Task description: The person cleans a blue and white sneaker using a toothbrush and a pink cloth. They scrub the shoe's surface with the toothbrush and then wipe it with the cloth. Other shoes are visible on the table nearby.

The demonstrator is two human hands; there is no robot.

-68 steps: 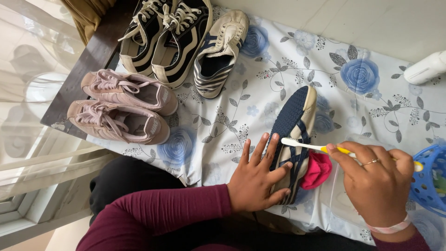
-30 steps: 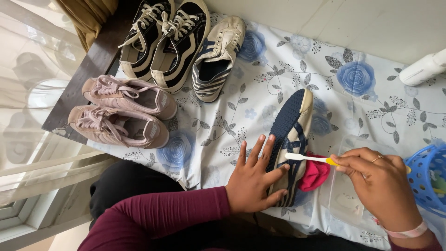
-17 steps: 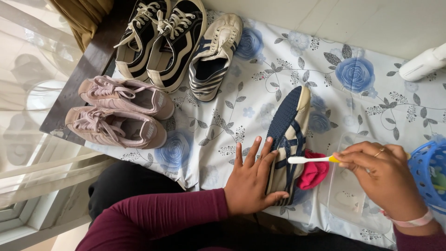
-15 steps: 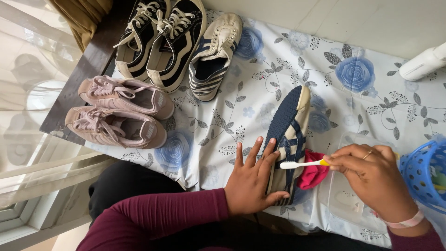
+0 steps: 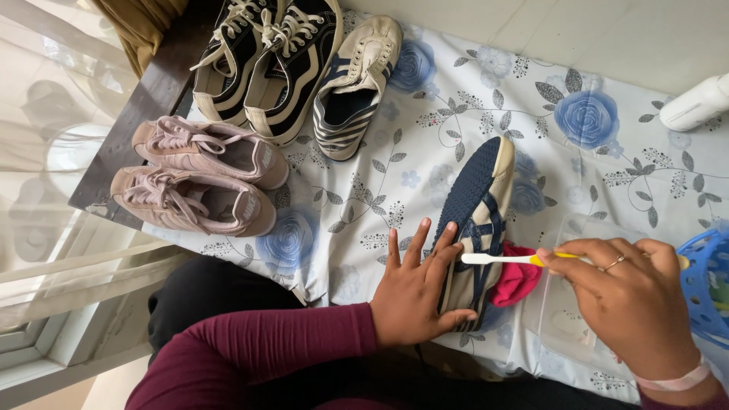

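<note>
A navy and cream sneaker (image 5: 477, 199) lies on its side on the flowered cloth (image 5: 471, 99), its dark sole facing left. My left hand (image 5: 414, 292) presses flat on the shoe's heel end, fingers spread. My right hand (image 5: 626, 300) grips a white and yellow toothbrush (image 5: 501, 259), whose head touches the shoe's striped side. A pink rag (image 5: 516, 275) lies bunched beside the shoe, under the brush.
Two pink sneakers (image 5: 197, 178) lie at the left. A pair of black and white sneakers (image 5: 266, 53) and one striped cream sneaker (image 5: 357, 83) lie further back. A blue basket (image 5: 706, 285) stands at the right edge, a white bottle (image 5: 695, 102) at the upper right.
The toothbrush has slid back and forth across the shoe's side and now sits a little lower. My left hand has stayed on the shoe.
</note>
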